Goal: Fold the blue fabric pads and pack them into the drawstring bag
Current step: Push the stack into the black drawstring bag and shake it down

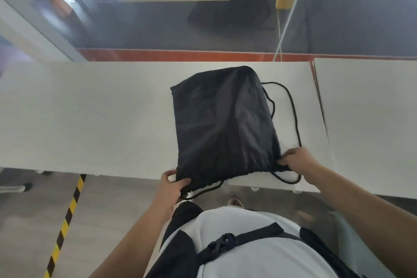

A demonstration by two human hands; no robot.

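Drawstring bag, black, lies flat on the white table, right of the table's centre. Its gathered mouth is at the near edge and its closed bottom points to the far side. The bag looks bulged and its contents cannot be seen.

Left hand grips the near left corner of the mouth with fingers curled round the fabric, just at the table's near edge. Right hand pinches the near right corner, where the fabric bunches. Both hands are closed firmly on the bag.

Black cord loops loosely on the table along the bag's right side. More cord hangs over the near edge below the mouth, between the hands.

A second white table stands just beside the first on the right, with a narrow gap between them. Yellow-and-black hazard tape runs along the floor at near left. The person wears a white shirt crossed by a black strap with a buckle. A glass partition stands beyond the far edge of the table.
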